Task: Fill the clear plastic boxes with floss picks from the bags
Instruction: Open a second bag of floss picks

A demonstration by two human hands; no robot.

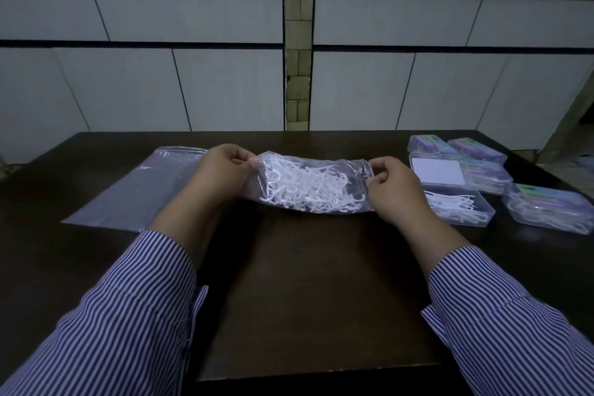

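- Head view: my left hand [221,170] and right hand [390,185] each pinch one end of a clear plastic bag of white floss picks [310,185], held just above the dark brown desk [305,283].
- Clear plastic boxes [463,206] sit to the right, one open.
- An empty flat clear bag [144,190] lies on the left.
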